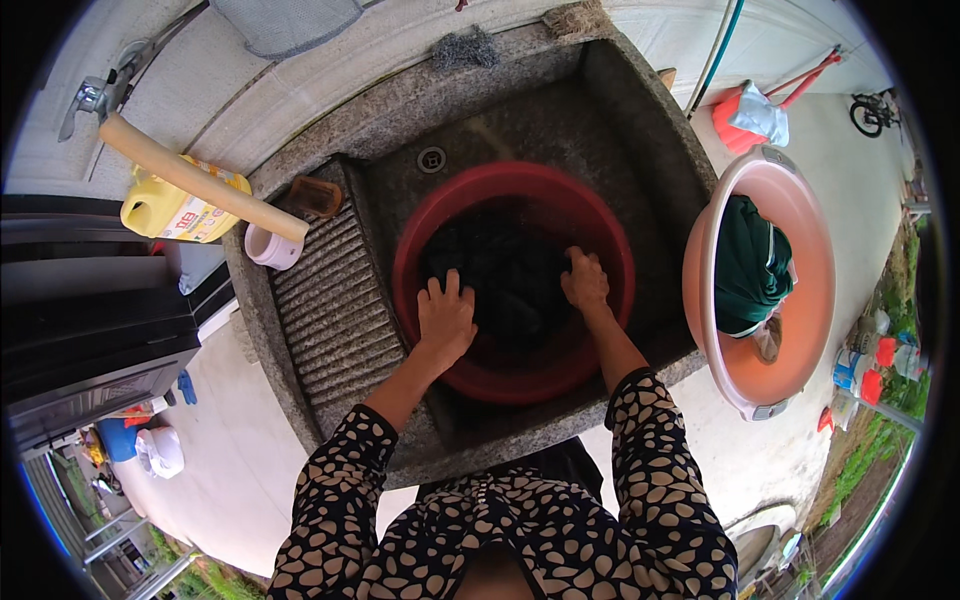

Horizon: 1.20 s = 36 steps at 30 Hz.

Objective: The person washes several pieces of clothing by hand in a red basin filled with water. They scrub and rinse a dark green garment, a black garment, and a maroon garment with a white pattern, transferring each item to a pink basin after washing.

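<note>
A red round basin (610,215) stands in a stone wash sink (650,110). Dark cloth (500,265) lies in the basin, apparently wet, its shape hard to make out. My left hand (446,320) is over the left side of the cloth, fingers spread and pointing away from me. At the right side, near the basin's inner wall, my right hand (586,280) has loosely bent fingers, a little apart, with nothing visible in them. Whether either hand touches the cloth is hard to tell.
Left of the basin is a ridged washboard (335,310) with a brown brush (315,197), a pale cup (273,247) and a yellow jug (185,205) near it. A tan hose (200,180) hangs from the tap (92,97). A pink tub (815,330) holds green cloth (748,265) at the right.
</note>
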### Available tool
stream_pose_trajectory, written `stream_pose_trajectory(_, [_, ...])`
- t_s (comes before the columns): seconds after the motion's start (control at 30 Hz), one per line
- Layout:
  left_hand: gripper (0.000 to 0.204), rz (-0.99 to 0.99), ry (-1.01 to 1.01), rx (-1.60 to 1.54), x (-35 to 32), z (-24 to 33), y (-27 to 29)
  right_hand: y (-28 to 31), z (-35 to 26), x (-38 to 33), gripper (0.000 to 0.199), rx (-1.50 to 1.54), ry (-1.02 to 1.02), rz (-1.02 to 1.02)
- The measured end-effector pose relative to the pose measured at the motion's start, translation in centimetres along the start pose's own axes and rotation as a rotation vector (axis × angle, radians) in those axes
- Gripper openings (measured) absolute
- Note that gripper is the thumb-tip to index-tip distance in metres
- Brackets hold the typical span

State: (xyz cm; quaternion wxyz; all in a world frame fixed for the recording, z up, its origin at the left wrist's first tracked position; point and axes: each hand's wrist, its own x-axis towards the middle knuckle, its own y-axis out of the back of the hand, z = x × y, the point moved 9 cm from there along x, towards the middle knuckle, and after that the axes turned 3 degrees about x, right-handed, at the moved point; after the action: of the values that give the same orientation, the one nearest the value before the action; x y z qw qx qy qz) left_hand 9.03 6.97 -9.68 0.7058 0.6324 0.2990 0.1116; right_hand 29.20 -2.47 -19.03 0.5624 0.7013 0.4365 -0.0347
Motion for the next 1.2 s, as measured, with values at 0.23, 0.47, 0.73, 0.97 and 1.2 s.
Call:
stream_pose_trajectory(0.23, [0.056,0.215,-0.218,-0.314,3.9,3.3,-0.2,0.6,0.5,-2.8,0.045,-0.031,-0.157,-0.001])
stream_pose_trajectory(0.47, [0.060,-0.543,-0.036,-0.337,2.4,4.9,-7.8,3.1,0.3,-3.7,0.031,-0.015,-0.083,0.023])
stream_pose_trajectory(0.73, [0.058,0.059,-0.190,-0.868,0.0,4.9,2.1,3.1,-7.8,-11.1,0.028,0.602,0.392,0.003])
stream_pose_trajectory(0.97, [0.033,0.033,-0.256,-0.953,-4.4,3.0,1.6,-1.7,-6.7,-10.6,0.042,-0.029,0.584,-0.228])
stream_pose_trajectory(1.2, [0.031,0.304,-0.185,-0.965,-8.6,-3.3,7.1,-3.7,-9.2,-12.6,0.053,-0.203,0.699,-0.343])
